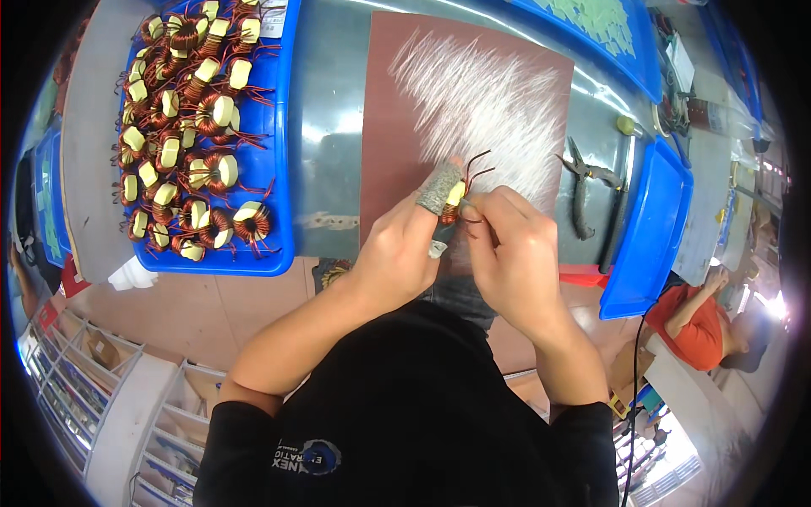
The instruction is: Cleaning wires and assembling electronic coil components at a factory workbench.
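Between my two hands is a copper-wound toroidal coil (453,205) with a yellow block and loose wire leads that stick up from it. My left hand (402,245) grips the coil from the left, its thumb or finger wrapped in a grey cloth-like cover (438,188). My right hand (517,253) pinches at the coil's wire leads on the right side, fingertips pressed together. Under the hands lies a brown-red sheet (393,110) with a whitish, scratched patch. The coil's lower part is partly hidden by my fingers.
To the left stands a blue tray (283,169) of similar coils. Pliers (579,182) and a dark-handled hammer-like tool (623,198) lie right of the sheet, beside a blue lid or tray (650,237). Another blue tray (541,7) holds pale green pieces. A person in orange (694,325) is far right.
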A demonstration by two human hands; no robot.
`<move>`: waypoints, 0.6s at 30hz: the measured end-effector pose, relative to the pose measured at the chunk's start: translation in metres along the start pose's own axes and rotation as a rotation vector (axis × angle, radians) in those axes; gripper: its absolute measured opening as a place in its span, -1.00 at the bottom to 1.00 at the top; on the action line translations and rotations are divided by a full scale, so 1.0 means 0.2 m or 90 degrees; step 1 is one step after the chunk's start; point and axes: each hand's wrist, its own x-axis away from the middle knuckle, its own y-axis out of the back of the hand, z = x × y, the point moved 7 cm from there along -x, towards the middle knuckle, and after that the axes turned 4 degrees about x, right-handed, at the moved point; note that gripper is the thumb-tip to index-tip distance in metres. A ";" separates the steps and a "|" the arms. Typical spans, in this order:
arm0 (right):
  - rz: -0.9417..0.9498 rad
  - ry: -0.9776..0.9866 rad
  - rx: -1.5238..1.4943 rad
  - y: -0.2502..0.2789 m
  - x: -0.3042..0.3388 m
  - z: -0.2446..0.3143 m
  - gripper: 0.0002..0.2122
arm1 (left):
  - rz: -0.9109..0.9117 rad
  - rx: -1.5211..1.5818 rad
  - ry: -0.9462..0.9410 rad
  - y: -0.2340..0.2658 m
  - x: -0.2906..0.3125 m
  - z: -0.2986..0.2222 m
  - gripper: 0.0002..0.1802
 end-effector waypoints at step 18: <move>0.038 -0.008 -0.011 -0.01 -0.02 -0.03 -0.94 | 0.020 0.019 0.024 -0.01 0.01 0.02 -0.18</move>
